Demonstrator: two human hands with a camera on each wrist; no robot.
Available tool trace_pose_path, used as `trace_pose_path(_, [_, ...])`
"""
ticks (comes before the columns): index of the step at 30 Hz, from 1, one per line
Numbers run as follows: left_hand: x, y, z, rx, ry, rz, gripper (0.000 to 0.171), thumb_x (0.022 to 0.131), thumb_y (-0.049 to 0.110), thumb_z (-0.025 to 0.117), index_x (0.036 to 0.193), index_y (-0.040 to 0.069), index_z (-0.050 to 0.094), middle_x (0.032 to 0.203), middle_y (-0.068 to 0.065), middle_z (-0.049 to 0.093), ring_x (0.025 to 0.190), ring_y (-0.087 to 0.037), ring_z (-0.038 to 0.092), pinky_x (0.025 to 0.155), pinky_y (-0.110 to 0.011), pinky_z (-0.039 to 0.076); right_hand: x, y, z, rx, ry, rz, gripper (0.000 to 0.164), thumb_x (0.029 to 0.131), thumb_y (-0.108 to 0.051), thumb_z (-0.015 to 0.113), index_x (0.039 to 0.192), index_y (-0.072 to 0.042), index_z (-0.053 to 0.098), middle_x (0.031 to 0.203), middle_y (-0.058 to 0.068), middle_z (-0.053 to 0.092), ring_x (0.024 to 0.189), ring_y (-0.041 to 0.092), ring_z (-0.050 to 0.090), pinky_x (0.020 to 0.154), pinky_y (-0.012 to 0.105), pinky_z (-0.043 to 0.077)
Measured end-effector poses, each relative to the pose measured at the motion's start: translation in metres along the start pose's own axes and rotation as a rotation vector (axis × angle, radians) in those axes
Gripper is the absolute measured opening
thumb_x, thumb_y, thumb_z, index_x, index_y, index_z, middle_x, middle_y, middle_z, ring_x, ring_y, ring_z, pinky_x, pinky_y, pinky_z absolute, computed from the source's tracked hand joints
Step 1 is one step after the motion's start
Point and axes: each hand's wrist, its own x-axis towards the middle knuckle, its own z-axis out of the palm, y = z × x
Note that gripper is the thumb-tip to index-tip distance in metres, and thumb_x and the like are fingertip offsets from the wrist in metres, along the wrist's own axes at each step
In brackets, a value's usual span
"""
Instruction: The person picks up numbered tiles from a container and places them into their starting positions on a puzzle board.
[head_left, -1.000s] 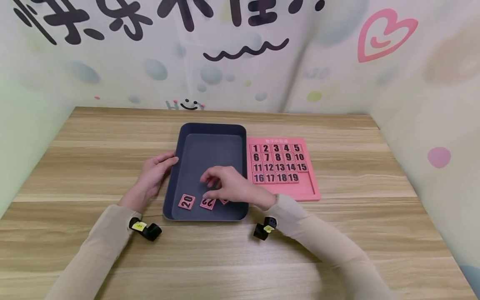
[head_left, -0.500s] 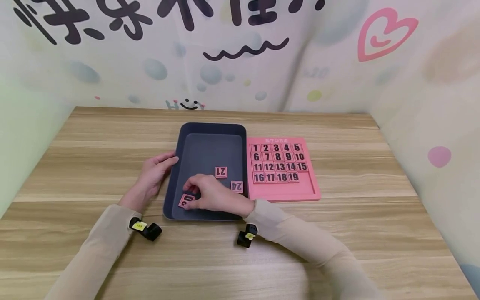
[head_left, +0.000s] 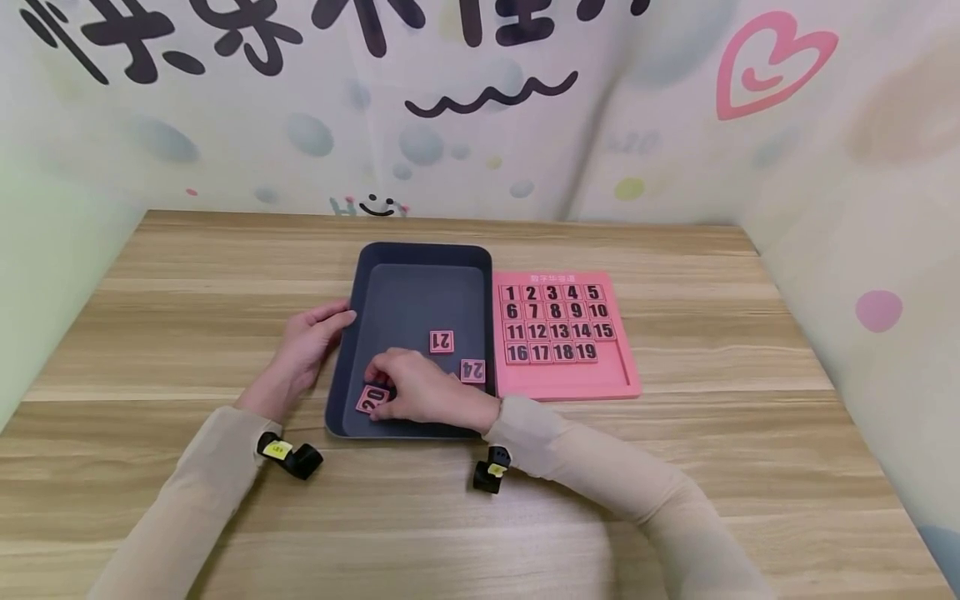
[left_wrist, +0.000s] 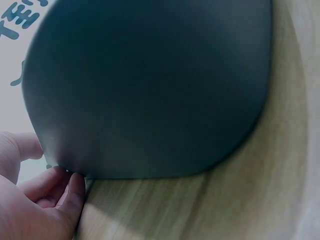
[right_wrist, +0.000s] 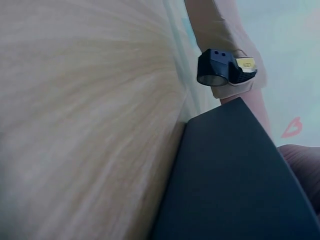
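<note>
In the head view my left hand (head_left: 311, 337) holds the left rim of a dark blue tray (head_left: 420, 292), thumb on the edge. The left wrist view shows those fingers against the tray's outer wall (left_wrist: 150, 90). My right hand (head_left: 427, 387) reaches into the tray's front part and pinches the pink number tile 20 (head_left: 369, 398) between thumb and fingers. Tile 21 (head_left: 442, 342) and tile 24 (head_left: 472, 371) lie upside down in the tray. Beneath the right hand, part of the tray floor is hidden. In the right wrist view the tray's side hides most of that hand.
Against the tray's right side lies a pink number board (head_left: 562, 383), with tiles 1 to 19 in ordered rows and a bare strip at its lower right. Both stand on a wooden table (head_left: 712, 333). A printed wall (head_left: 247, 142) rises behind it.
My right hand has moved left from over tile 22 to tile 20 and now grips it. Tiles 21 and 24 have come into view. The left hand keeps its place on the tray.
</note>
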Motion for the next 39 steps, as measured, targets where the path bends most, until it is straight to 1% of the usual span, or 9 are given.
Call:
trace_pose_path(3, [0.0, 0.001, 0.0, -0.013, -0.001, 0.001, 0.048, 0.089, 0.012, 0.063, 0.132, -0.003, 0.049, 0.099, 0.012, 0.06, 0.085, 0.001, 0.056, 0.075, -0.013, 0.045, 0.001, -0.001, 0.001, -0.035, -0.008, 0.0, 0.035, 0.078, -0.021, 0.078, 0.106, -0.007, 0.063, 0.097, 0.002, 0.059, 0.085, 0.009, 0.052, 0.072, 0.014, 0.042])
trace_pose_path(6, [-0.001, 0.001, 0.0, -0.008, -0.004, -0.001, 0.052, 0.089, 0.012, 0.062, 0.135, -0.006, 0.045, 0.102, 0.01, 0.06, 0.085, 0.002, 0.056, 0.075, -0.013, 0.045, 0.002, -0.001, 0.002, -0.062, -0.013, -0.003, 0.034, 0.078, -0.021, 0.078, 0.105, -0.007, 0.063, 0.096, 0.002, 0.059, 0.084, 0.01, 0.052, 0.071, 0.015, 0.043])
trace_pose_path(9, [-0.001, 0.001, 0.0, -0.007, -0.011, -0.006, 0.055, 0.09, 0.012, 0.061, 0.137, -0.008, 0.04, 0.1, 0.012, 0.06, 0.085, 0.002, 0.056, 0.075, -0.013, 0.045, 0.003, -0.001, 0.003, -0.099, -0.014, -0.006, 0.031, 0.078, -0.018, 0.077, 0.104, -0.007, 0.064, 0.094, 0.001, 0.058, 0.083, 0.009, 0.051, 0.07, 0.015, 0.043])
trace_pose_path(13, [0.0, 0.001, 0.0, -0.002, -0.012, -0.007, 0.056, 0.09, 0.012, 0.06, 0.137, -0.009, 0.038, 0.094, 0.015, 0.06, 0.084, 0.001, 0.057, 0.074, -0.012, 0.046, 0.004, 0.001, 0.004, -0.127, -0.013, -0.007, 0.029, 0.077, -0.014, 0.076, 0.103, -0.007, 0.064, 0.092, 0.0, 0.057, 0.081, 0.009, 0.05, 0.069, 0.015, 0.042])
trace_pose_path(19, [0.001, -0.001, 0.0, 0.003, -0.001, -0.011, 0.056, 0.089, 0.012, 0.062, 0.136, -0.008, 0.04, 0.099, 0.012, 0.059, 0.085, 0.001, 0.056, 0.075, -0.013, 0.046, 0.0, 0.002, -0.001, -0.04, 0.01, -0.001, 0.029, 0.077, -0.013, 0.075, 0.103, -0.006, 0.065, 0.092, 0.001, 0.058, 0.081, 0.009, 0.051, 0.069, 0.013, 0.042])
trace_pose_path(24, [0.001, -0.001, -0.001, 0.014, 0.004, -0.02, 0.055, 0.09, 0.012, 0.061, 0.137, -0.008, 0.039, 0.098, 0.013, 0.059, 0.084, 0.001, 0.056, 0.074, -0.013, 0.045, -0.005, 0.001, -0.013, 0.041, 0.044, 0.002, 0.029, 0.078, -0.011, 0.073, 0.106, -0.005, 0.065, 0.094, 0.002, 0.058, 0.085, 0.011, 0.052, 0.073, 0.014, 0.042])
trace_pose_path(30, [0.001, 0.0, -0.001, 0.026, 0.007, -0.021, 0.055, 0.091, 0.012, 0.06, 0.137, -0.008, 0.039, 0.101, 0.012, 0.059, 0.087, 0.001, 0.055, 0.076, -0.012, 0.044, -0.016, 0.005, -0.028, 0.067, 0.098, -0.009, 0.029, 0.078, -0.009, 0.072, 0.105, -0.004, 0.065, 0.094, 0.004, 0.058, 0.087, 0.016, 0.053, 0.075, 0.017, 0.043])
trace_pose_path(34, [0.0, 0.0, 0.0, 0.028, 0.0, -0.01, 0.054, 0.091, 0.011, 0.06, 0.137, -0.008, 0.039, 0.096, 0.015, 0.06, 0.087, 0.001, 0.055, 0.076, -0.012, 0.045, -0.025, 0.012, -0.036, 0.082, 0.14, -0.014, 0.029, 0.077, -0.008, 0.073, 0.105, -0.004, 0.065, 0.093, 0.004, 0.058, 0.086, 0.015, 0.053, 0.073, 0.018, 0.044])
trace_pose_path(39, [0.0, 0.001, 0.0, 0.011, -0.005, -0.009, 0.054, 0.09, 0.011, 0.061, 0.137, -0.007, 0.04, 0.096, 0.015, 0.062, 0.085, 0.002, 0.055, 0.075, -0.013, 0.044, -0.038, 0.019, -0.049, 0.11, 0.217, -0.035, 0.029, 0.075, -0.005, 0.074, 0.103, -0.001, 0.065, 0.091, 0.006, 0.058, 0.084, 0.016, 0.054, 0.075, 0.026, 0.05])
